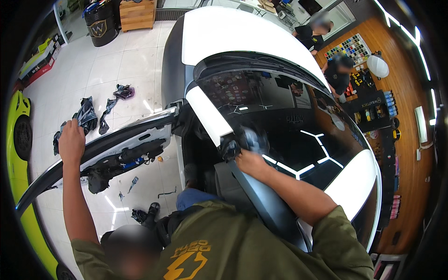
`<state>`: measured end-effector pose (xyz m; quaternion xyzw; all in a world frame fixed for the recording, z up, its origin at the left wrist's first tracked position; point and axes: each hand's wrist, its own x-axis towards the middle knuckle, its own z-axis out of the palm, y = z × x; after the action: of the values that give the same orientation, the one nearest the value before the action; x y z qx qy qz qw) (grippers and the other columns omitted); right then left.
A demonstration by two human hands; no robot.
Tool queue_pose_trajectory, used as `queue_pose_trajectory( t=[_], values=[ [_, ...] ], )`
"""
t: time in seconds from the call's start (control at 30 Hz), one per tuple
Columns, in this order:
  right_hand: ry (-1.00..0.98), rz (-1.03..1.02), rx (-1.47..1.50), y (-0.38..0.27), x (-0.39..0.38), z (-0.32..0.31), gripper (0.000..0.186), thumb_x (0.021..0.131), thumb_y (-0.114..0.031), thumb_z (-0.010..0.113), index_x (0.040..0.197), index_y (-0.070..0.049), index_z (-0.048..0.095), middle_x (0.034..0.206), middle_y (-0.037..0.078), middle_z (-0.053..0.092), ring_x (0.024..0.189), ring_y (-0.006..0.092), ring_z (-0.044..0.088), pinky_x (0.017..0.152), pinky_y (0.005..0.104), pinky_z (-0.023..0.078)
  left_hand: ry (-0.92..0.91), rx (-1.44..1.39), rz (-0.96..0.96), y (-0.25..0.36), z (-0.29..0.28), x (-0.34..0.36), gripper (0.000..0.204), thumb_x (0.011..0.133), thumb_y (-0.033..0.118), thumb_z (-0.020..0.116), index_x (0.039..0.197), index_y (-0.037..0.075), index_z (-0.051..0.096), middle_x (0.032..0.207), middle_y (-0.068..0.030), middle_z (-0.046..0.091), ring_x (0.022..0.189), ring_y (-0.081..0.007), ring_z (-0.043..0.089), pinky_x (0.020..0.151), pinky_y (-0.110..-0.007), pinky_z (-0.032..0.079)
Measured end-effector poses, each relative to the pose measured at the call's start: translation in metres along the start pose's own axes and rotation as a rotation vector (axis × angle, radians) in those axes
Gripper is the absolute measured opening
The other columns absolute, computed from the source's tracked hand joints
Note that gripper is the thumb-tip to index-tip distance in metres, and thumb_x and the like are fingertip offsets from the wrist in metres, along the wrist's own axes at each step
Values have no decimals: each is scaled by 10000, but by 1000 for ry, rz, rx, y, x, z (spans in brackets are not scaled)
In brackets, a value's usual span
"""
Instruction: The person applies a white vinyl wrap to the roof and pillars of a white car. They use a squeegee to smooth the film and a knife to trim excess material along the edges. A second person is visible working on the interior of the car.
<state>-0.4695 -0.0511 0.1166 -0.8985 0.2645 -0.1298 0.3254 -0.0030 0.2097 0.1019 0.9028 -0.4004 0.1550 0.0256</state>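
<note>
I stand beside a white car [219, 32] with a black glass roof. My left hand [71, 140] grips the top edge of the open car door [116, 140], whose inner panel is stripped bare. My right hand [249, 161] rests at the roof pillar and pinches a flap of dark wrap film [233, 148] peeling off the white pillar strip [207, 114]. A grey film strip [266, 200] runs down from that hand along the pillar.
Torn scraps of dark film [86, 116] lie on the white tiled floor. A yellow-green car [18, 140] stands at the left. Another person crouches below me [130, 247]. Two people [338, 70] work beyond the car near a wooden wall with colour samples. A black barrel [100, 23] stands at the back.
</note>
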Motion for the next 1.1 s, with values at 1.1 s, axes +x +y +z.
queue_pose_trajectory(
  t=[1.1],
  values=[
    [449,524,-662,-242,-320,-239,211,744,-207,655,781,-7,599,792,125,577,743,207,484,657,346,373,-106,72,-41,-7,-11,4,282,943,172,442,1049,-43,590,1051,-258,630,976,-437,602,844,-503,476]
  ],
)
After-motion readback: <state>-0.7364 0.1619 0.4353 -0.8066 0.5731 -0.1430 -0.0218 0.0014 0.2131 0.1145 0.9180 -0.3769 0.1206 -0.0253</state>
